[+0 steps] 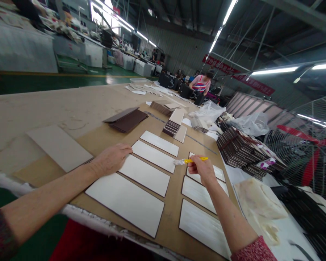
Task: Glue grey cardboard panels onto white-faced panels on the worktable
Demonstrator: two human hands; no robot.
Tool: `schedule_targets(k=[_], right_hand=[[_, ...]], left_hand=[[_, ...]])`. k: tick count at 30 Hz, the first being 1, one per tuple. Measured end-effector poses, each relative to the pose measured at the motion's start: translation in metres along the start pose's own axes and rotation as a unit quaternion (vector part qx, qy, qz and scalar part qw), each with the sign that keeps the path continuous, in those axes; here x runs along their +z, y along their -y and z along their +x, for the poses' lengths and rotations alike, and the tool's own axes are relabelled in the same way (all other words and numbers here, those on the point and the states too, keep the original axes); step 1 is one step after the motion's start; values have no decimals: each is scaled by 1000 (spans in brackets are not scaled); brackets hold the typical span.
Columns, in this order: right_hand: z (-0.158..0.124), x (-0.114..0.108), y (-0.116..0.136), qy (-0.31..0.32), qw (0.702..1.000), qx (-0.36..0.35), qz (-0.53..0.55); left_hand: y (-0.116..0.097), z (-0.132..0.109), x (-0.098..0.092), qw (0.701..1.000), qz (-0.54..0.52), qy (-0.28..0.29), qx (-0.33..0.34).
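Observation:
My right hand (202,167) is closed around the yellow handle of a paintbrush (188,161). White, wet-looking bristles point left, by the right end of a pale rectangular panel (154,156). My left hand (112,158) lies low over the left ends of the panels, fingers stretched out and fingertips touching that panel's left edge; its thumb is hidden. Nearer me in the same column are a wider panel (145,175) and a larger one (127,203); a narrow panel (159,143) lies beyond. A second column, with a streaky, shiny panel (201,224), is partly covered by my right arm.
Brown boards (129,120) and a grey-beige sheet (59,146) lie left. Ahead stands a small stack of strips (174,121). Tall board stacks (244,152), a plastic container (260,199) and a caged fan (313,141) line the right. A person (201,84) bends at the far end.

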State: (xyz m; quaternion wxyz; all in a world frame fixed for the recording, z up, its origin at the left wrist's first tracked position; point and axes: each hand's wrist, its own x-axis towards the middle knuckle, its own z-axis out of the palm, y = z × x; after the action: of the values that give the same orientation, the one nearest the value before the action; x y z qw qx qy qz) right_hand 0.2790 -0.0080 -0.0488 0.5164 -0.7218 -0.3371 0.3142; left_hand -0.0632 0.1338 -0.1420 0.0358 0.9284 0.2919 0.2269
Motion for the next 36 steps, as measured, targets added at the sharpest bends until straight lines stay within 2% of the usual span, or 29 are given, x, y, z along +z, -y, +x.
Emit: schedule_targets(k=[4,9,14,18,23,36], right_hand=[[-10,23,16,7,998,-25,56],[-18,88,32,75,991,-41,106],[-11,145,26,117,987,-40,107],[-2,164,16,132,988,-21,77],[3,154,13,131,991,-9,25],[-5,64,4,94,995,-1,-39]], left_hand=[[-2,0,-4,1000,-4,1,-12],[0,1,-5,1000,1,3,-27],[1,2,-6,1000,0,8,-28],[1,1,-7,999,-2,7,-33],[1,2,-6,999,0,8,-38],[-1,0,-4,1000,6,-3,-31]])
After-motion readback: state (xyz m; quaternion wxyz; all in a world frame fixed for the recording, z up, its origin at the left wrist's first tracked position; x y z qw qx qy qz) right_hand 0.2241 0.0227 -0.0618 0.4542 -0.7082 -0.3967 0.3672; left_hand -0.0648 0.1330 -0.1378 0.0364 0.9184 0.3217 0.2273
